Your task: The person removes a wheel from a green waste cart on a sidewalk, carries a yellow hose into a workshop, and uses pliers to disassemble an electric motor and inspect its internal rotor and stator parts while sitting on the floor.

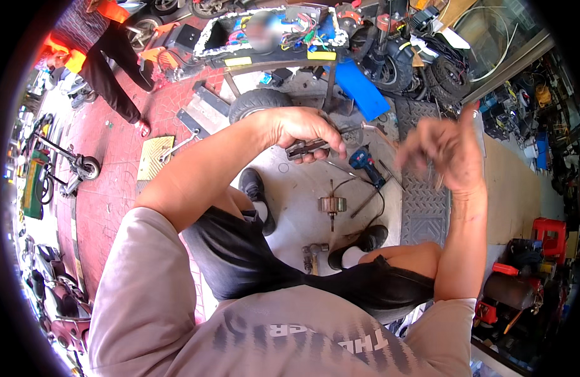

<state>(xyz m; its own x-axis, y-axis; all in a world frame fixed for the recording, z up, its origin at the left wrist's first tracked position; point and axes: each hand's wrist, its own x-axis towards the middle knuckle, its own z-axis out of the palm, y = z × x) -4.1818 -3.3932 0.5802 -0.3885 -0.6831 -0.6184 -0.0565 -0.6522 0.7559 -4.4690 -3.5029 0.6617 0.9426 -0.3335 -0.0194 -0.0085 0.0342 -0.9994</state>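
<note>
A pair of dark metal pliers [306, 148] is gripped in the left hand [302, 129], raised above the grey concrete floor [296, 188]. The right hand [444, 154] is blurred; whether anything is held cannot be told. A copper-wound motor core [332, 205] lies untouched on the floor between the 2 black shoes [255, 191], so the work on it seems unfinished.

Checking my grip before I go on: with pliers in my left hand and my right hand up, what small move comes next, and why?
Probably bring the right hand across to the pliers. The left hand holds them raised, while the right is lifted apart from them, blurred, so whether it holds anything is unclear. The motor core lies untouched on the floor between the shoes.
</note>
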